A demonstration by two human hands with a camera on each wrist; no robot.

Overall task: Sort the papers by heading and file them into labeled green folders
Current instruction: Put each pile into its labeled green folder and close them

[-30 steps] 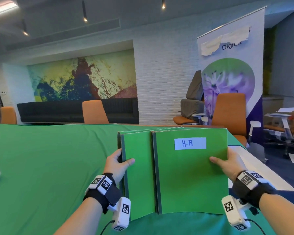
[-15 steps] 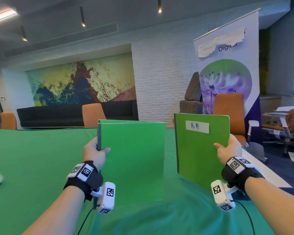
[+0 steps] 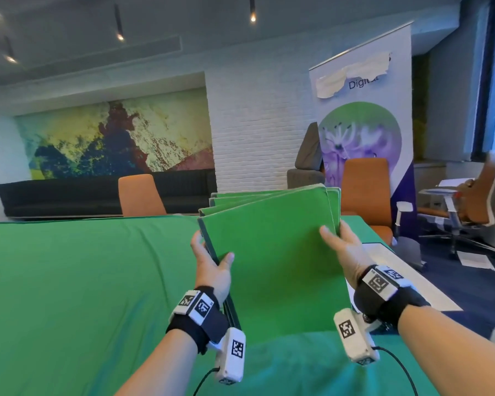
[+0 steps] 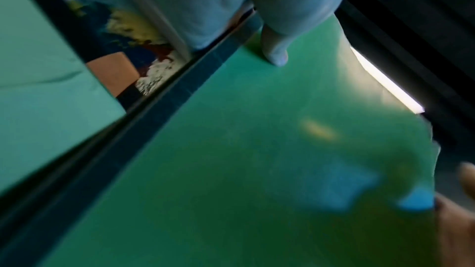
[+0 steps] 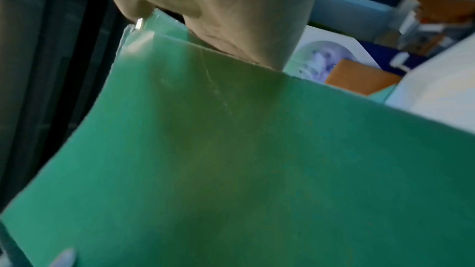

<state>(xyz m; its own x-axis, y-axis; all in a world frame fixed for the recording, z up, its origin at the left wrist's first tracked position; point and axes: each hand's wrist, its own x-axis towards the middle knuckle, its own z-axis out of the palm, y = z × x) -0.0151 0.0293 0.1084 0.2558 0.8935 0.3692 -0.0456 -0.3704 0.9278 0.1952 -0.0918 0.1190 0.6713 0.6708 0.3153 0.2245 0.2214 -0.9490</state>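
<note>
I hold a stack of several green folders (image 3: 272, 252) upright and tilted above the green-covered table (image 3: 83, 281). My left hand (image 3: 212, 258) grips the dark spine edge, thumb on the front cover. My right hand (image 3: 340, 244) grips the stack's right edge, thumb on the front. The front cover facing me is plain, with no label showing. The top edges fan apart slightly. In the left wrist view the green folder cover (image 4: 257, 170) fills the frame, blurred. In the right wrist view my right hand (image 5: 231, 17) pinches the folder edge (image 5: 231, 149).
Orange chairs (image 3: 139, 195) stand behind the table, another (image 3: 365, 192) at the right by a roll-up banner (image 3: 363, 124). A white tabletop strip (image 3: 406, 278) shows at the cloth's right edge. A dark sofa (image 3: 69, 195) lines the far wall.
The two folder groups held apart half a second ago are now brought together into one stack. The H.R label no longer shows; a plain cover faces me.
</note>
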